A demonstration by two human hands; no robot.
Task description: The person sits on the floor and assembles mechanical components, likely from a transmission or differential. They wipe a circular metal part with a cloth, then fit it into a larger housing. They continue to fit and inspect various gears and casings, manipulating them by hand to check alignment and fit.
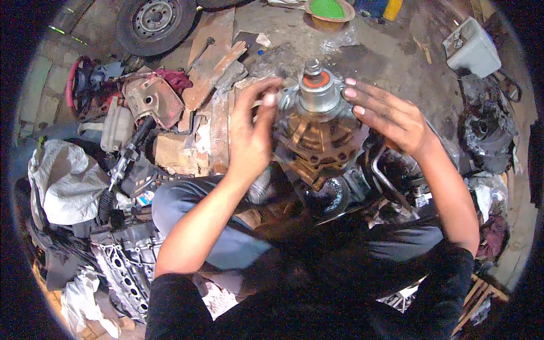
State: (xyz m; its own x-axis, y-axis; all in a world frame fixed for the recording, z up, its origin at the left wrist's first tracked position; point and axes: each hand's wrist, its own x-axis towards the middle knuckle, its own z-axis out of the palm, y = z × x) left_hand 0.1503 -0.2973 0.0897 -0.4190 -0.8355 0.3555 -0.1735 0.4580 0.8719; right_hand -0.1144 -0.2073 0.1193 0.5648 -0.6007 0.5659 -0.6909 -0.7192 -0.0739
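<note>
Upright in front of me stands a bronze-brown slotted metal housing (326, 139) that looks like an alternator. A silver end cap (317, 99) tops it, with an orange ring (315, 80) around a central shaft (312, 67) that carries a nut. On its left side my left hand (252, 127) is raised with bent, parted fingers, the tips close to the cap's edge; whether they touch is unclear. My right hand (391, 116) is open on the other side, fingers stretched out and the fingertips at the cap's right lug. Neither hand shows a held object.
Dark greasy engine parts (391, 181) surround the housing's base. A cylinder head (122, 272), white sacks (65, 181) and a steering wheel (79, 88) lie left. Wood boards (212, 73) and a wheel (156, 22) are farther off. A grey bin (473, 48) stands right.
</note>
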